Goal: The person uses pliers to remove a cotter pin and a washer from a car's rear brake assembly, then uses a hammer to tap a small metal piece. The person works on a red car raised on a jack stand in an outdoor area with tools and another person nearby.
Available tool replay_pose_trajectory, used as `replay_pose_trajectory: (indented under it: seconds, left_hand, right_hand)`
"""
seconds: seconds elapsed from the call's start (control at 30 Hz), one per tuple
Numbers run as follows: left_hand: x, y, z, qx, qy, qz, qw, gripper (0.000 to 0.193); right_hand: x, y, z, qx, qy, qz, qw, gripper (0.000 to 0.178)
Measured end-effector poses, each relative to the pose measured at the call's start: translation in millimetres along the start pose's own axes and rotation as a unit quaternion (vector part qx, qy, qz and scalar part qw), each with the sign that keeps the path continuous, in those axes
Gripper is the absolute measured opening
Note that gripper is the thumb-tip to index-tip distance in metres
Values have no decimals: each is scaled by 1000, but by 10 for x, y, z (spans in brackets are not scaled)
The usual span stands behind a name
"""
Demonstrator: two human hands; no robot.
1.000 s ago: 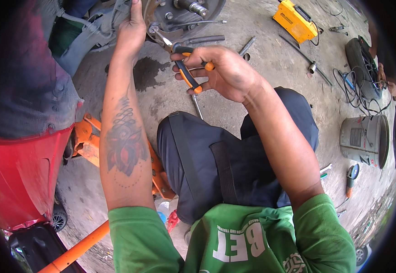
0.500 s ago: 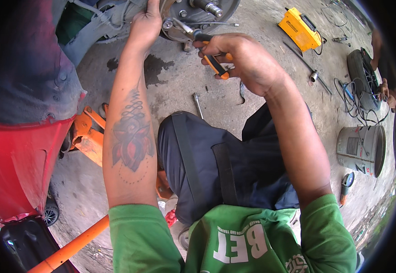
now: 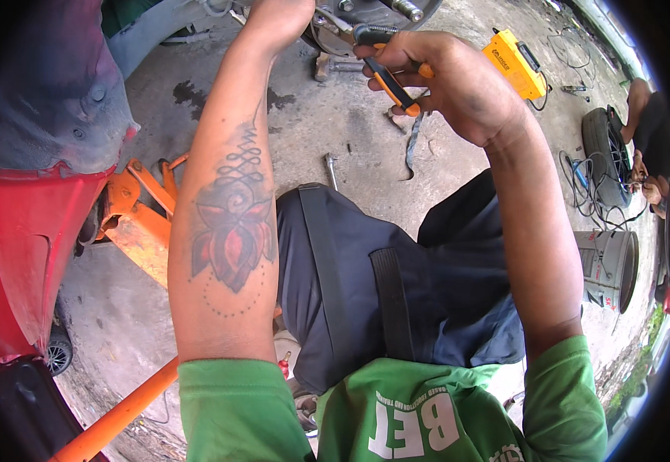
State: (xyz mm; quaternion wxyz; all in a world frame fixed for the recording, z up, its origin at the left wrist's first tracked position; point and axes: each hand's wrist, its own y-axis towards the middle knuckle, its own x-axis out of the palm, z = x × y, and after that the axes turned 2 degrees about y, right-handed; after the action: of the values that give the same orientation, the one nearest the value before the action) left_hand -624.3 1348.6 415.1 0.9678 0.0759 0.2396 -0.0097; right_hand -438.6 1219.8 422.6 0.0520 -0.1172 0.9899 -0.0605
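My right hand [image 3: 466,85] is closed around pliers [image 3: 395,86] with black and orange handles. The pliers' head points up and left to the wheel hub and brake assembly [image 3: 373,17] at the top edge, where small parts and a spring show. What the jaws grip, if anything, is too small to make out. My left hand [image 3: 282,21] reaches up to the left side of that assembly; its fingers run out of the picture, so their hold is hidden.
A hammer [image 3: 322,68] and a ratchet-like tool [image 3: 330,171] lie on the concrete. An orange floor jack [image 3: 131,208] stands left, beside red bodywork [image 3: 11,254]. At right are a yellow machine [image 3: 516,68], a tyre [image 3: 606,158], a bucket [image 3: 606,266] and another person's hands [image 3: 646,181].
The hub now sits higher in the picture, partly cut off. My left hand has come closer to the pliers. My right hand still holds them, and the hammer below the hub shows more fully.
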Motion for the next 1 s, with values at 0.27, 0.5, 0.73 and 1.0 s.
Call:
replay_pose_trajectory:
  seconds: [0.27, 0.5, 0.73, 1.0]
  left_hand:
    - [58, 47, -58, 74, -24, 25, 997, 95]
    - [11, 12, 4, -2, 11, 22, 1000, 100]
    - [-17, -10, 80, -46, 46, -6, 998, 103]
    - [8, -39, 124, -44, 40, 12, 998, 96]
  right_hand:
    - [65, 13, -7, -43, -10, 31, 999, 25]
    - [250, 103, 50, -38, 23, 127, 991, 28]
    - [384, 58, 63, -44, -75, 195, 977, 32]
    - [268, 97, 110, 19, 224, 79, 971, 35]
